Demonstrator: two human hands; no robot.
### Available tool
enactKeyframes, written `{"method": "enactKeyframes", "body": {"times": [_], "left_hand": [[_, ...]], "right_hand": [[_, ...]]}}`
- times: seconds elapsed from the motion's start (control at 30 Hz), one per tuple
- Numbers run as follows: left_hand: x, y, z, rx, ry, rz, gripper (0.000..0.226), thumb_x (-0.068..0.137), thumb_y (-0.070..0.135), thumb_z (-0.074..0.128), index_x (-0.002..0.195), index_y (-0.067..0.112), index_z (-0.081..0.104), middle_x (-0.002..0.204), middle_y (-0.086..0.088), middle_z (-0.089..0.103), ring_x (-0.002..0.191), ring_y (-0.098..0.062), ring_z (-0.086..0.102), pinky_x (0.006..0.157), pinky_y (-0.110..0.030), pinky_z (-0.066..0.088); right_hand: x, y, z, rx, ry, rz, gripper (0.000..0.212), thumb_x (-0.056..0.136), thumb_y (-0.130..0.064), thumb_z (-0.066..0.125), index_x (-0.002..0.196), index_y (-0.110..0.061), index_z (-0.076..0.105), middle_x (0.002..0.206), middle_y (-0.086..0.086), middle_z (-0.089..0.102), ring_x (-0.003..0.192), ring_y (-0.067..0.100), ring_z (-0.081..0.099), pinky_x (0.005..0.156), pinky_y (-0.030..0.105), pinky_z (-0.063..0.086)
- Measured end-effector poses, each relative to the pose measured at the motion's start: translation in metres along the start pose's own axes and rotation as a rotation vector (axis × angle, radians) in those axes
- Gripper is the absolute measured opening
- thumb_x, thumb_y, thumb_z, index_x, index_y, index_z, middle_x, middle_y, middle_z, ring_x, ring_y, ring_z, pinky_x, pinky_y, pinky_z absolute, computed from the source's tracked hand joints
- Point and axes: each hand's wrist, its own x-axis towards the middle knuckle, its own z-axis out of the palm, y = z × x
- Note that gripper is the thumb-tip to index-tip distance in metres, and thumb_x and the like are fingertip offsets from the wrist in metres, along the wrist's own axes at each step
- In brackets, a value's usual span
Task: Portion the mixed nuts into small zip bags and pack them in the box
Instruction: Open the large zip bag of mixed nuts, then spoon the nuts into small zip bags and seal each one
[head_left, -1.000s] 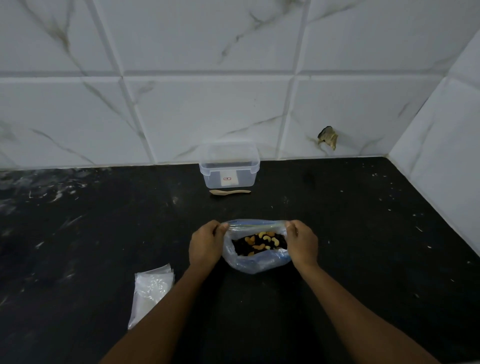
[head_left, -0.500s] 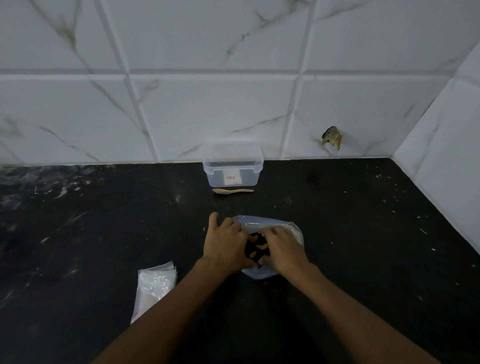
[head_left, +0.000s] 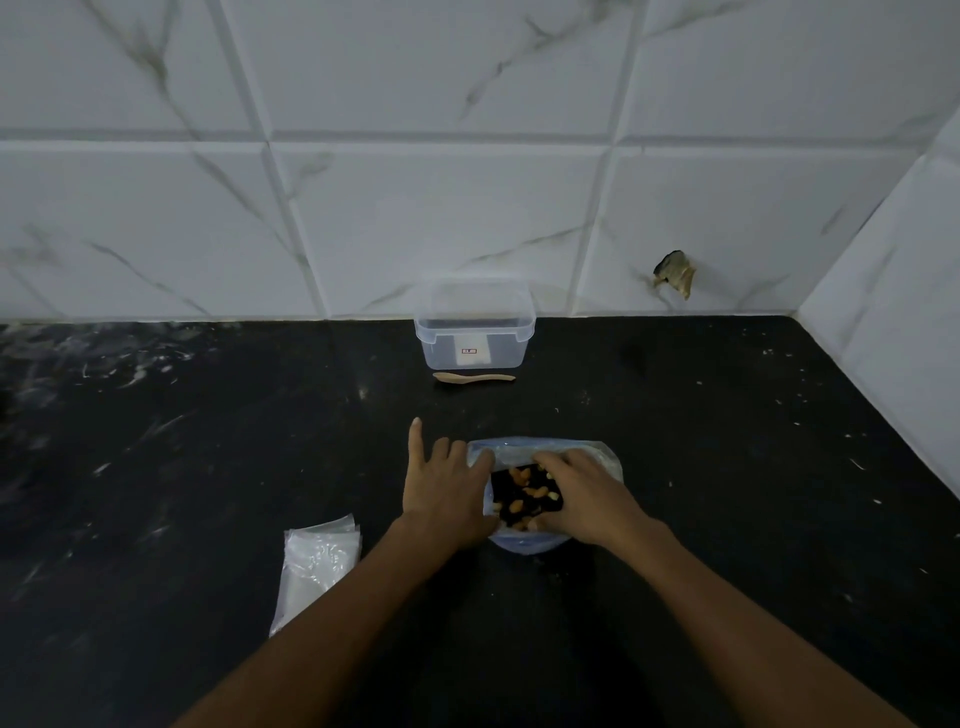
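Stack of small zip bags (head_left: 318, 564): lies flat on the dark worktop (head_left: 156, 467) toward the near edge, left of centre, untouched and well apart from both hands. Position unchanged from a second ago.

Left hand (head_left: 447, 493): a second ago it pinched the left edge of the large bag's mouth, holding it wide. It now rests with fingers spread, index finger pointing toward the back wall, palm down against the left side of the large nut bag (head_left: 545, 457). It grips nothing that can be seen; whether the thumb catches the plastic underneath cannot be told.

Mixed nuts (head_left: 524, 493): visible as pale cashews and dark pieces in the bag's opening between the two hands, at mid-worktop. The opening shows narrower than a second ago.

Right hand (head_left: 582, 499): formerly pinching the right rim, it now lies over the right side of the bag, fingers curled onto the far edge of the plastic beside the nuts. What the fingertips hold, if anything, is hidden.

Box (head_left: 475, 325): clear, open, against the back edge of the worktop at centre, with the wooden spoon (head_left: 474, 378) lying just in front of it. Neither has moved.

Assessment: both hands have moved in from the rim onto the bag. Portioning appears not yet begun: no small bag is filled, the spoon is idle, the box holds no packets
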Motion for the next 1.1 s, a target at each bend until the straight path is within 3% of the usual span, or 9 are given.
{"method": "enactKeyframes", "body": {"times": [0.33,0.43,0.53,0.63,0.73,0.9,1.0,1.1], "left_hand": [[-0.006,-0.006,0.007,-0.033,-0.012,-0.061,0.078,0.082,0.071,0.042,0.149,0.034,0.028,0.137,-0.009,0.049,0.138,-0.032,0.034,0.111,-0.067,-0.017],[-0.008,-0.005,0.006,-0.081,0.024,-0.048,0.073,0.085,0.067,0.044,0.148,0.033,0.030,0.140,-0.006,0.048,0.138,-0.028,0.036,0.111,-0.067,-0.019],[-0.020,-0.004,0.005,-0.281,0.139,-0.080,0.067,0.091,0.063,0.041,0.149,0.033,0.026,0.142,0.000,0.046,0.135,-0.020,0.041,0.114,-0.063,-0.013],[-0.038,-0.013,0.008,-0.347,0.242,-0.158,0.057,0.097,0.054,0.040,0.148,0.031,0.032,0.140,0.003,0.049,0.131,-0.015,0.047,0.120,-0.055,-0.004],[-0.063,-0.036,0.019,-0.340,0.292,-0.278,0.042,0.097,0.048,0.045,0.135,0.031,0.050,0.130,0.005,0.059,0.123,-0.012,0.053,0.120,-0.046,0.011],[-0.103,-0.076,0.040,-0.367,0.337,-0.465,0.026,0.093,0.040,0.059,0.114,0.027,0.067,0.108,0.006,0.068,0.103,-0.015,0.063,0.101,-0.040,0.035],[-0.118,-0.091,0.047,-0.409,0.293,-0.571,0.027,0.093,0.039,0.059,0.116,0.026,0.066,0.108,0.004,0.066,0.097,-0.015,0.064,0.088,-0.035,0.044],[-0.128,-0.099,0.055,-0.501,0.235,-0.633,0.032,0.094,0.038,0.059,0.123,0.023,0.061,0.117,0.001,0.063,0.099,-0.014,0.063,0.083,-0.031,0.052]], "right_hand": [[0.002,0.007,-0.003,0.061,-0.051,0.016,0.089,0.075,-0.052,0.071,0.148,-0.031,0.024,0.148,0.003,0.030,0.135,0.022,0.031,0.109,0.039,0.034],[-0.001,0.005,-0.002,0.108,0.016,-0.028,0.064,0.081,-0.042,0.068,0.138,-0.029,0.042,0.136,-0.001,0.046,0.126,0.017,0.043,0.101,0.032,0.040],[-0.004,-0.005,-0.004,0.142,0.217,-0.049,0.030,0.088,-0.034,0.063,0.116,-0.023,0.063,0.107,-0.005,0.066,0.099,0.008,0.060,0.084,0.023,0.048],[-0.007,-0.025,-0.008,0.122,0.368,0.006,0.018,0.092,-0.031,0.058,0.101,-0.019,0.067,0.090,-0.002,0.068,0.082,0.010,0.062,0.074,0.028,0.053],[-0.009,-0.049,-0.013,0.129,0.419,-0.018,0.014,0.095,-0.028,0.053,0.094,-0.019,0.064,0.084,-0.001,0.064,0.074,0.012,0.059,0.066,0.030,0.051],[-0.008,-0.100,-0.010,0.218,0.318,-0.129,0.012,0.094,-0.027,0.055,0.088,-0.020,0.062,0.074,-0.005,0.061,0.068,0.009,0.058,0.059,0.026,0.045],[-0.003,-0.131,0.006,0.295,0.222,-0.173,0.008,0.091,-0.028,0.061,0.085,-0.023,0.064,0.073,-0.007,0.065,0.067,0.004,0.060,0.061,0.022,0.050],[0.008,-0.154,0.027,0.367,0.048,-0.122,0.007,0.090,-0.028,0.062,0.087,-0.022,0.066,0.077,-0.004,0.069,0.073,0.010,0.065,0.068,0.031,0.057]]}}
